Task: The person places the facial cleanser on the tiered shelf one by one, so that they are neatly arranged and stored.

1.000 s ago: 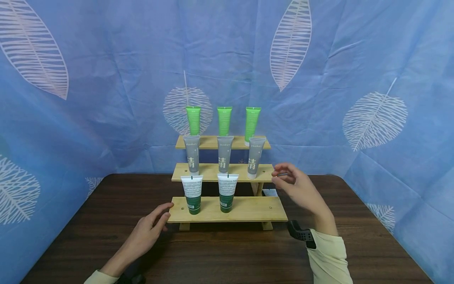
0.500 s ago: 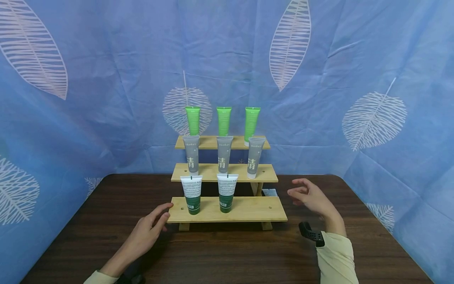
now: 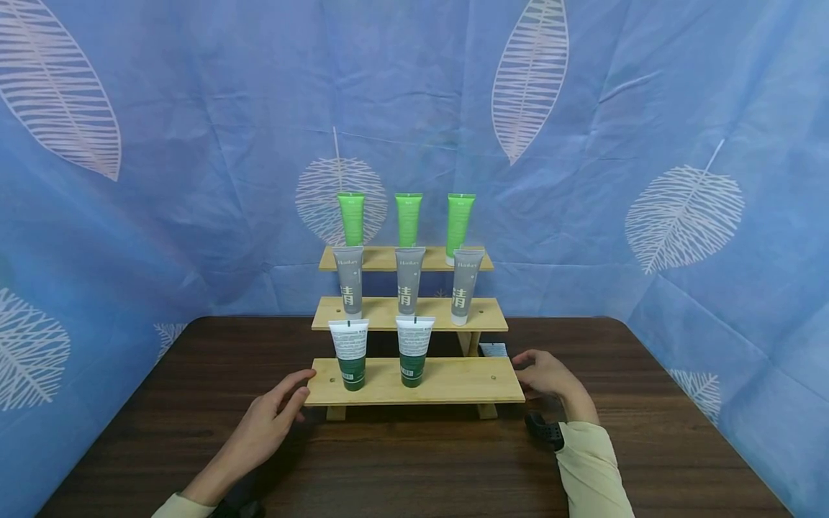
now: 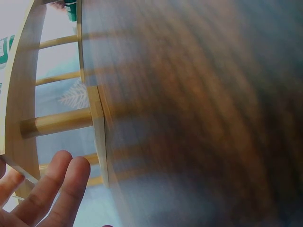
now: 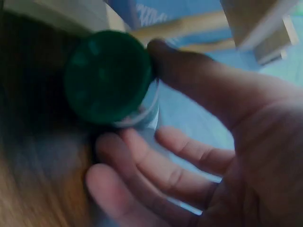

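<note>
A three-step wooden display stand (image 3: 453, 378) bears three bright green tubes (image 3: 408, 219) on top, three grey tubes (image 3: 409, 280) in the middle, and two white-and-green squeeze tubes (image 3: 350, 355) at the bottom left. Another white-and-green squeeze tube (image 5: 109, 75) lies beside the stand, its green cap facing the right wrist camera. Thumb and fingers of my right hand (image 3: 550, 378) are around its cap end, though blur softens the contact. At the stand's left end, my left hand (image 3: 265, 428) touches the bottom shelf's edge with its fingertips; two fingers (image 4: 75, 179) extend below the board.
The stand rests on a dark wooden table (image 3: 414, 467). A blue cloth (image 3: 259, 180) with white leaf prints hangs behind and along the sides. Round wooden rods (image 4: 61, 121) join the stand's parts underneath.
My right hand first drew back rightward from beside the middle shelf, then moved down and left to the lying tube behind the bottom shelf's right end. My left hand stays put.
</note>
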Demonstrator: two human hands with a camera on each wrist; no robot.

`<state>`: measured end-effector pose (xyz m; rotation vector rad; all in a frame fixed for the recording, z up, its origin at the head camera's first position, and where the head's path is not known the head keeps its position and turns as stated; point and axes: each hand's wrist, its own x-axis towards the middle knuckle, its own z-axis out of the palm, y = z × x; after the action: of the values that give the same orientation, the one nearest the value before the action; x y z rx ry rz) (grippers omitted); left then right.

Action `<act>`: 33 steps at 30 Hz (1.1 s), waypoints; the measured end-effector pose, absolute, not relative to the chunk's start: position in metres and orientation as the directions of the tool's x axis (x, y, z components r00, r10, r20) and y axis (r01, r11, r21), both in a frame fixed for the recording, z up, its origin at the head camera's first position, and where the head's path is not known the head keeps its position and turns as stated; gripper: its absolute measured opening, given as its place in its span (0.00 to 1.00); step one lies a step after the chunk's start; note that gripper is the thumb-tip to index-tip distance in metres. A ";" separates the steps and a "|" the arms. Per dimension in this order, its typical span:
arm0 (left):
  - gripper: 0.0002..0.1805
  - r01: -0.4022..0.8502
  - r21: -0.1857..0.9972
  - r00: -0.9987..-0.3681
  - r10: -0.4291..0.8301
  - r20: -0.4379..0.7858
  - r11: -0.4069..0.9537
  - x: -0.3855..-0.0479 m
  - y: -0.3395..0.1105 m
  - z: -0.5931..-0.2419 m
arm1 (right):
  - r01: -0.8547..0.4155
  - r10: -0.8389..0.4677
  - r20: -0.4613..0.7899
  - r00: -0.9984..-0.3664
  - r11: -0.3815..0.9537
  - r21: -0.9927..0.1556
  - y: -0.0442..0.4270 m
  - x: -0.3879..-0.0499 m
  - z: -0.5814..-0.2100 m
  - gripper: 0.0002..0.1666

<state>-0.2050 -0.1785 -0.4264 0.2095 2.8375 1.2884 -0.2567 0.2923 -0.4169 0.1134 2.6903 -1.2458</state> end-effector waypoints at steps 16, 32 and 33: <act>0.26 0.105 0.745 -0.992 0.121 0.033 0.659 -0.206 -0.179 -0.427 | 0.258 0.122 -0.238 -0.964 0.654 -0.711 0.334 -0.242 -0.408 0.36; 0.28 0.111 0.742 -0.992 0.125 0.037 0.661 -0.206 -0.179 -0.427 | 0.224 0.081 -0.233 -0.969 0.683 -0.696 0.320 -0.246 -0.409 0.36; 0.28 0.111 0.742 -0.991 0.126 0.036 0.661 -0.206 -0.179 -0.427 | 0.229 0.085 -0.235 -0.968 0.677 -0.700 0.320 -0.247 -0.409 0.36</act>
<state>-0.2056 -0.1785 -0.4274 0.2027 2.8468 1.2697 -0.2466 0.3203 -0.4090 0.2563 2.7056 -1.1665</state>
